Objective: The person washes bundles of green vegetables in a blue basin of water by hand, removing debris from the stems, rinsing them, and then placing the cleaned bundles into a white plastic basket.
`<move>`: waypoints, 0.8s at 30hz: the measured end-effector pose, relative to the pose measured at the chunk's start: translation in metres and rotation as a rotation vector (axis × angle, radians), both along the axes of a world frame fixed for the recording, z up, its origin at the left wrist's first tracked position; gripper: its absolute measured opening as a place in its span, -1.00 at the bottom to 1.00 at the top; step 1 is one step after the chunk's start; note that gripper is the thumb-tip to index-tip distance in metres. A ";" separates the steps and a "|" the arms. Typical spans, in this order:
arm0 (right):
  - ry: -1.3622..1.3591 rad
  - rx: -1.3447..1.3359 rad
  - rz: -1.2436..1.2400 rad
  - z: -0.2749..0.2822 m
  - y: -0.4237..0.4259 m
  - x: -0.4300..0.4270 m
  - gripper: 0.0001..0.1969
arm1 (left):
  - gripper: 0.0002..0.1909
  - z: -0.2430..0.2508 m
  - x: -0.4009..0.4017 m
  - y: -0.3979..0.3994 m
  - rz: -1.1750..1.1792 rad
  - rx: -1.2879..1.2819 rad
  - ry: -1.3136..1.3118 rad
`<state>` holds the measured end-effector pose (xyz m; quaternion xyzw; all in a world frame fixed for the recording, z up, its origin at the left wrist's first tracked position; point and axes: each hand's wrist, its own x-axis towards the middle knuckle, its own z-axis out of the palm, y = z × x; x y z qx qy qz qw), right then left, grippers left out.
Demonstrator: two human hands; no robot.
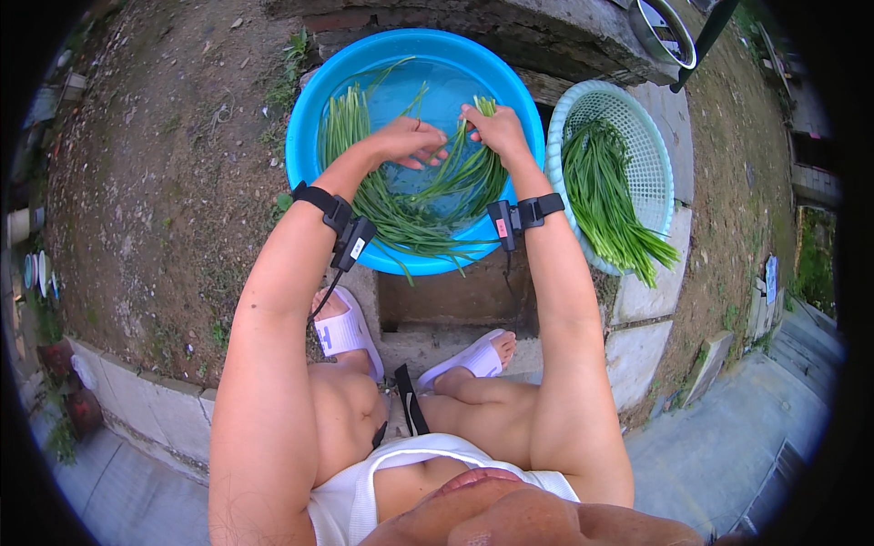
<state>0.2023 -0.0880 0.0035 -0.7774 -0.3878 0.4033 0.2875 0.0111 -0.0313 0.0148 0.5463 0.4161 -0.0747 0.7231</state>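
Note:
Before me is a blue plastic basin (pixel 301 130) of water with long green garlic chives (pixel 396 211) lying along its left and near sides. My right hand (pixel 496 127) grips a bunch of chives by the pale stem ends at the basin's right side, the leaves trailing into the water. Over the middle of the basin, my left hand (pixel 412 142) has its fingers loosely curled beside a few strands from that bunch; whether it pinches one cannot be told. A pale green plastic basket (pixel 652 147) stands just right of the basin, holding more chives (pixel 601 198), some hanging over its near rim.
A metal bowl (pixel 662 33) sits at the upper right, beside a dark pole. Stone slabs (pixel 638 362) edge the bare soil. A concrete-edged pit (pixel 454 297) lies below the basin's near rim, close to my slippered feet. Cables hang from the devices strapped to both wrists.

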 end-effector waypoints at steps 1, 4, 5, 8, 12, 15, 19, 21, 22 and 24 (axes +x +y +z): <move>0.136 0.008 -0.024 -0.001 0.000 0.001 -0.70 | -0.66 -0.001 -0.002 0.001 0.000 0.001 0.000; 0.231 -0.032 -0.043 -0.002 0.001 -0.002 -0.70 | -0.59 -0.010 -0.008 0.001 0.047 -0.015 -0.042; 0.233 -0.031 -0.042 -0.002 0.001 -0.003 -0.70 | -0.59 -0.013 -0.008 -0.001 0.073 -0.032 -0.055; 0.280 -0.110 0.050 -0.003 -0.004 0.002 -0.67 | -0.60 -0.011 0.004 -0.007 0.074 -0.036 -0.037; 0.455 -0.029 0.106 0.002 -0.005 -0.002 -0.65 | -0.65 -0.043 0.005 -0.009 -0.140 0.460 -0.038; 0.286 -0.053 0.085 0.005 -0.001 -0.007 -0.60 | -0.69 -0.064 0.000 -0.006 -0.046 0.350 -0.125; 0.108 -0.092 0.064 0.013 -0.005 -0.001 -0.55 | -0.73 -0.049 0.005 -0.002 0.060 0.227 -0.019; 0.152 -0.088 0.093 0.006 -0.004 0.001 -0.57 | -0.78 -0.040 -0.001 0.000 0.293 -0.048 -0.117; 0.197 -0.083 0.124 0.004 -0.003 0.002 -0.60 | -0.78 -0.037 -0.002 0.000 0.292 -0.046 -0.118; 0.215 -0.049 0.064 0.002 -0.006 -0.002 -0.63 | -0.77 -0.029 -0.004 -0.001 0.343 -0.017 -0.114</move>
